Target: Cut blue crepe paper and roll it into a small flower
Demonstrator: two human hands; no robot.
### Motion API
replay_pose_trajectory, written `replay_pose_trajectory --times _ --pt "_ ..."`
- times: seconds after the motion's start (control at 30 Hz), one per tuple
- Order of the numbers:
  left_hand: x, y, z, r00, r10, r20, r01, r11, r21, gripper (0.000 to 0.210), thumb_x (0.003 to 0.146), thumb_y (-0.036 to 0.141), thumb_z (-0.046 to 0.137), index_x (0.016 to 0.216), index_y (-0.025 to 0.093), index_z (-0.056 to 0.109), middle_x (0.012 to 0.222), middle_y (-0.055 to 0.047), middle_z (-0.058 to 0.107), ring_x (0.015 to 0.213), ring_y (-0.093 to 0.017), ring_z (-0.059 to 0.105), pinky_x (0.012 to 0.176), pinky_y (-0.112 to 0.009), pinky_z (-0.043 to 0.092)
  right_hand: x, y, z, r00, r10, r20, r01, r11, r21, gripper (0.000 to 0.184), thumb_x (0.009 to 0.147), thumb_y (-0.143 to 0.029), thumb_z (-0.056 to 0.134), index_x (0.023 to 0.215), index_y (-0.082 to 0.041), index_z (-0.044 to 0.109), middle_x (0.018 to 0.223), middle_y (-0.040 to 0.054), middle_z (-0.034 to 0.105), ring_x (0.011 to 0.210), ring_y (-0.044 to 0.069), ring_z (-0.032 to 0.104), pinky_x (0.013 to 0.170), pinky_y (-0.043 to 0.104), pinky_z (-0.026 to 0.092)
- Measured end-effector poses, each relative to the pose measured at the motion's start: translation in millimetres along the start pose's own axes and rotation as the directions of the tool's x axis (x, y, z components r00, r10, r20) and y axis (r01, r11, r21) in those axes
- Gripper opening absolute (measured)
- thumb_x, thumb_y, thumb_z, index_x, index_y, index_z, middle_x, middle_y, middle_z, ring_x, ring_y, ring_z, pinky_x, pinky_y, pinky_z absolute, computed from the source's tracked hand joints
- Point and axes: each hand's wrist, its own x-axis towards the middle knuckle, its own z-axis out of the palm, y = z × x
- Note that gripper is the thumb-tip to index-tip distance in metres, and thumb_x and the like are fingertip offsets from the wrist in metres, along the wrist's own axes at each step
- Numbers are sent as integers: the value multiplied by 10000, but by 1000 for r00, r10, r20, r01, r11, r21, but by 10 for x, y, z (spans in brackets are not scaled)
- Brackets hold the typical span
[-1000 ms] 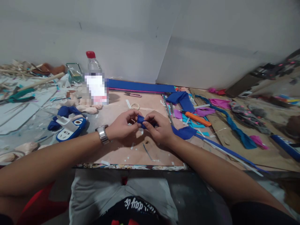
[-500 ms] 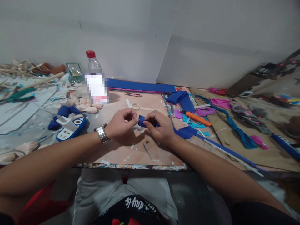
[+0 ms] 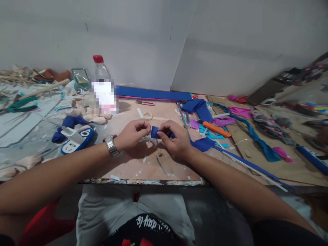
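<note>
My right hand [image 3: 175, 139] pinches a blue fabric strip [image 3: 154, 132] between thumb and fingers, and a short flat end sticks out to the left. More blue fabric [image 3: 203, 145] emerges behind the right wrist and trails toward the table's front right. Close to that free end is my left hand [image 3: 133, 134], thumb and fingertips pressed together. Whether anything thin sits in that pinch, or whether it touches the strip, I cannot tell. Just beyond the hands lies a roll of pale tape [image 3: 147, 116]. Small thread snips [image 3: 145, 103] rest farther back.
A bottle with a red cap [image 3: 98, 58] stands behind my left hand, near a blue-and-white power socket [image 3: 77, 140]. Green-handled pliers [image 3: 23, 104] lie far left. An orange utility knife [image 3: 216, 129] and colored fabric scraps [image 3: 241, 112] lie right. A grey wall [image 3: 143, 41] closes off the back.
Both hands stay almost in place. My left fingertips have shifted very slightly, and a little more of the strip's flat end shows between the hands.
</note>
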Motion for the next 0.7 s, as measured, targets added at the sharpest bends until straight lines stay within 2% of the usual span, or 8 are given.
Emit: replay_pose_trajectory --times 0.1,0.23,0.4,0.57,0.7 --pt "5 9 4 1000 -17 7 18 999 -50 178 872 315 663 790 163 619 739 14 613 689 -116 546 693 -251 452 1 5 -4 1000 -2 -2 2 1000 4 84 991 -305 642 955 -235 614 858 19 666 764 175 620 719 325 502" --pt "-7 4 18 999 -29 32 29 1000 -3 289 889 429 723 830 151 667 773 -20 666 721 -130 586 705 -258 470 -4 1 2 999 -44 27 44 999 5 109 1002 -328 634 948 -238 606 843 20 659 780 183 616 731 337 492" --pt "-8 -22 10 997 -45 63 45 999 0 302 896 443 734 842 149 685 782 -28 689 721 -130 600 711 -259 477 -13 -6 5 997 -43 60 44 999 -13 125 1006 -349 625 947 -240 612 848 27 674 790 196 615 756 363 489" --pt "9 -29 -1 998 -41 52 44 998 -49 291 913 431 717 846 152 668 792 -17 660 728 -125 578 716 -259 466 -4 -7 -6 998 -58 32 59 998 -23 127 1008 -351 630 939 -246 612 846 21 680 793 198 626 773 371 488" --pt "16 -8 -8 992 -53 116 65 993 -101 380 927 524 695 842 158 636 743 6 594 681 -119 528 682 -257 443 -2 2 -8 999 -48 -1 48 999 -15 120 1005 -347 634 944 -247 609 844 19 678 788 196 625 770 371 488"
